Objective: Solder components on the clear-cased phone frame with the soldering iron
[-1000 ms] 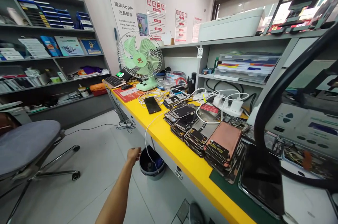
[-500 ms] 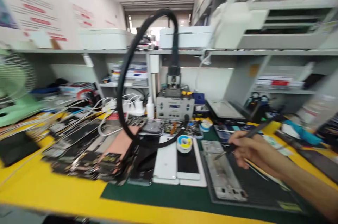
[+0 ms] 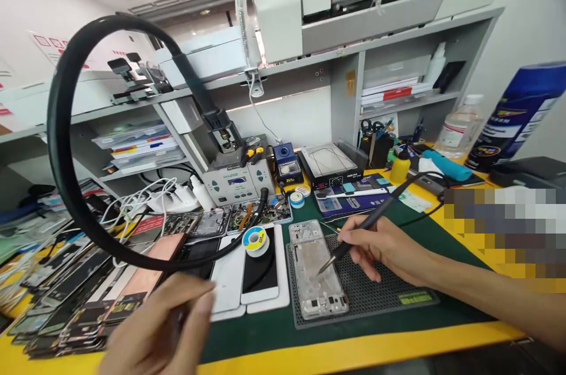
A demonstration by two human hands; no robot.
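On my head feed, the bare phone frame lies flat on the grey mat, between five and six o'clock from centre. Its long axis runs from eleven to five, the end with small dark parts nearest me. At four o'clock the right hand pinches a soldering iron, its tip pointing to eight over the frame's middle; I can't tell whether it touches. The left hand, at seven, is blurred and cut off by the bottom edge. Its thumb and forefinger look close together, but I can't tell whether they hold anything. It covers part of the phone panels. Between three and four, a pixelated patch hides what lies there. A black hose looping around nine partly hides the panels too.
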